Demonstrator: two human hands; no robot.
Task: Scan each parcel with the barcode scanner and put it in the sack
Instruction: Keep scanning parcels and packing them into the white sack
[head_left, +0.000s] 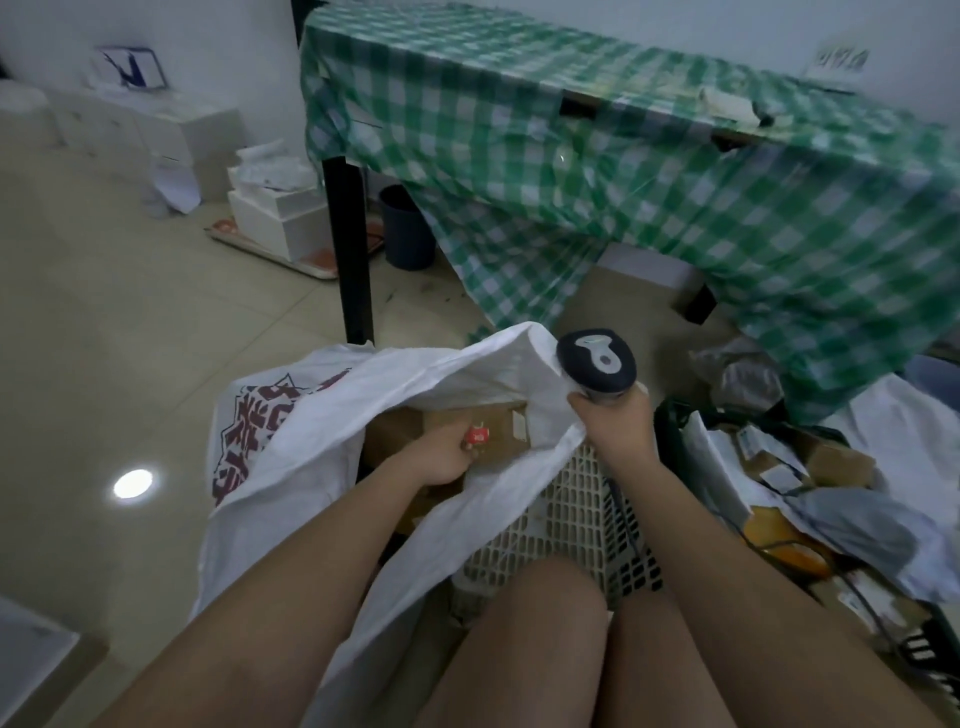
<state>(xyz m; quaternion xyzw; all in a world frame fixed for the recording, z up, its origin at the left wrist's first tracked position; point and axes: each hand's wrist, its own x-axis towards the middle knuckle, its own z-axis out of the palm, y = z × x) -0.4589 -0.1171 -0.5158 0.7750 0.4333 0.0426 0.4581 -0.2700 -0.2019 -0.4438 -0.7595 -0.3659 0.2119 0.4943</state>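
Tiled floor (130, 332), table under green checked cloth (597, 171) behind. White woven sack (322, 415) open in foreground, red print on left side, mouth gaping upward. Left hand (441, 457) inside sack mouth, fingers curled round cardboard parcel (488, 426) with small red label, parcel lying among other brown boxes in sack. Right hand (618, 421) gripping barcode scanner (597, 361) by handle, head upward, thumb also pinching sack rim. White lattice basket (576, 519) beneath right forearm. Heap of unsorted parcels (779, 467) at right on floor.
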